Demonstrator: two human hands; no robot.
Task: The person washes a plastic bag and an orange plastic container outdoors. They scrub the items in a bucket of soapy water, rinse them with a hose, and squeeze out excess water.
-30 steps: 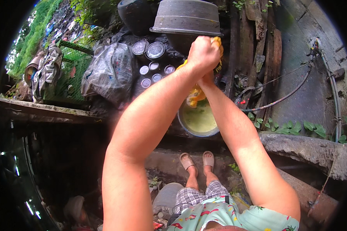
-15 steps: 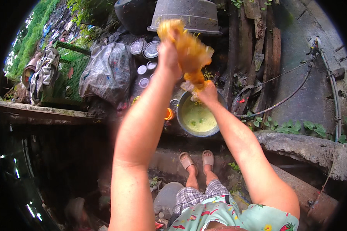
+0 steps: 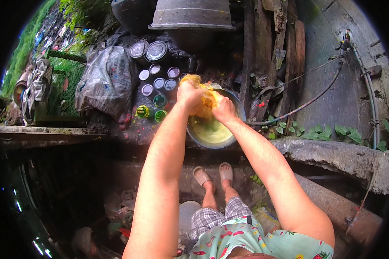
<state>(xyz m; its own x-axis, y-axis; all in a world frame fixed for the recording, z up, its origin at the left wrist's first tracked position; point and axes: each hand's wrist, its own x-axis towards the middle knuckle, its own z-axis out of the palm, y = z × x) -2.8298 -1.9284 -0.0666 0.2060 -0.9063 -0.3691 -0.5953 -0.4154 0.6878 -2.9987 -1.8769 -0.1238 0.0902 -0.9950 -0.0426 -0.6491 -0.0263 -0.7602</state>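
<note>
We see a round metal basin [image 3: 212,134] of pale yellow-green liquid on the dark ledge [image 3: 129,129] (small paint tins [image 3: 153,86] stand just beside it). Above it, our left hand [image 3: 189,94] and right hand [image 3: 222,108] clench a wet yellow cloth [image 3: 205,100].

Paint tins [image 3: 156,82], plastic sack [image 3: 104,82], hose [image 3: 307,101]

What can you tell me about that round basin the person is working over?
The basin is round and shallow, with a dark, worn, metal-looking rim. It holds pale yellow-green liquid and sits upright on a paint-stained ledge, beyond the person's sandalled feet. Small round tins stand just to its left. Both hands, left hand and right hand, grip a soaked yellow cloth above its far rim; whether the cloth touches it is unclear.
</note>
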